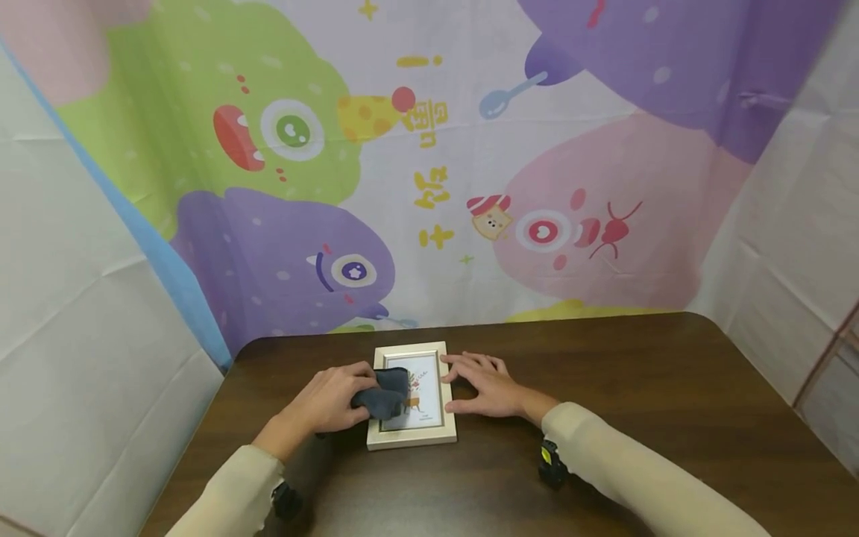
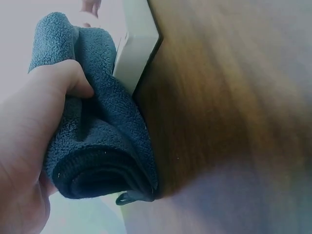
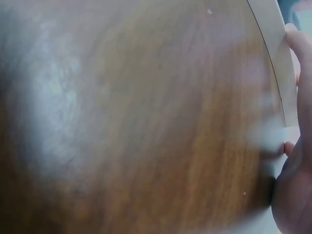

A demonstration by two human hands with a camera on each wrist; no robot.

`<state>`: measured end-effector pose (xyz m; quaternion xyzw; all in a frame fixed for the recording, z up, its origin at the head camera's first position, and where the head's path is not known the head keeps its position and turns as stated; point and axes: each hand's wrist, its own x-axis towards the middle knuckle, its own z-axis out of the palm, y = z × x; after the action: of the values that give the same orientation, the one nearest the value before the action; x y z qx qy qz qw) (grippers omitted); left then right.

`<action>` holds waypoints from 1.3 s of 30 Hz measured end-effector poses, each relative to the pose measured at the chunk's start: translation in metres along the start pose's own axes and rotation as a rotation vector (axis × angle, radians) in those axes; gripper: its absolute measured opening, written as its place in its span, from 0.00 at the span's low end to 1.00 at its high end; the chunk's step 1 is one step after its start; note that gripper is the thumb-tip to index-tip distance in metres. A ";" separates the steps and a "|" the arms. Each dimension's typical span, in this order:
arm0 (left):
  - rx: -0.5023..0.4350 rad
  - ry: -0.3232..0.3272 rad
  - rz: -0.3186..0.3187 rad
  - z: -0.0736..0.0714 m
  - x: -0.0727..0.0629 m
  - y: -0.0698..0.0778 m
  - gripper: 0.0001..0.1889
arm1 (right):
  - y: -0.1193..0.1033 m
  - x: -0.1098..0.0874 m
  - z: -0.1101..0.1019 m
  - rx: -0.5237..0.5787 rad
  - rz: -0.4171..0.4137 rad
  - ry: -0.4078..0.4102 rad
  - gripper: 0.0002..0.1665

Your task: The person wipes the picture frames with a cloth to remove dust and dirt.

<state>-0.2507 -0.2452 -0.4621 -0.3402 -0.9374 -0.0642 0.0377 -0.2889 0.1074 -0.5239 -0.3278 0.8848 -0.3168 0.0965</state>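
A picture frame (image 1: 417, 438) with a pale border lies face up on the brown table, a small drawing behind its pane. My left hand (image 1: 333, 397) grips a folded dark blue-grey cloth (image 1: 382, 401) over the frame's left side. In the left wrist view the thumb presses into the rolled, fuzzy cloth (image 2: 105, 129), which hangs past the frame's edge (image 2: 136, 48). My right hand (image 1: 488, 389) rests against the frame's right edge, fingers spread and lightly bent. The right wrist view shows only part of that hand (image 3: 295, 190), beside the frame's side (image 3: 278, 58).
The dark wooden table (image 1: 624, 403) extends to both sides and in front of the frame. Behind it hangs a cartoon-printed curtain (image 1: 463, 283); pale cloth walls (image 1: 87, 313) stand left and right. Each wrist carries a small black device (image 1: 553, 464).
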 end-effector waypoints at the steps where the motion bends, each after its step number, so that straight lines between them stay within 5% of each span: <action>1: -0.003 -0.001 -0.012 0.000 0.002 -0.002 0.14 | 0.000 0.000 0.000 -0.001 0.001 0.000 0.23; 13: -0.058 -0.015 -0.148 0.003 0.029 -0.020 0.18 | 0.003 0.000 0.002 -0.016 0.006 0.002 0.23; 28: -0.007 0.024 -0.172 0.002 0.037 -0.025 0.20 | -0.001 0.001 0.001 -0.015 0.012 -0.001 0.23; 39: 0.022 0.237 -0.193 -0.022 0.029 -0.038 0.22 | -0.002 0.000 0.002 -0.010 0.006 0.012 0.23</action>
<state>-0.2970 -0.2586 -0.4401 -0.2382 -0.9554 -0.0969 0.1454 -0.2869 0.1056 -0.5239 -0.3236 0.8879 -0.3140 0.0908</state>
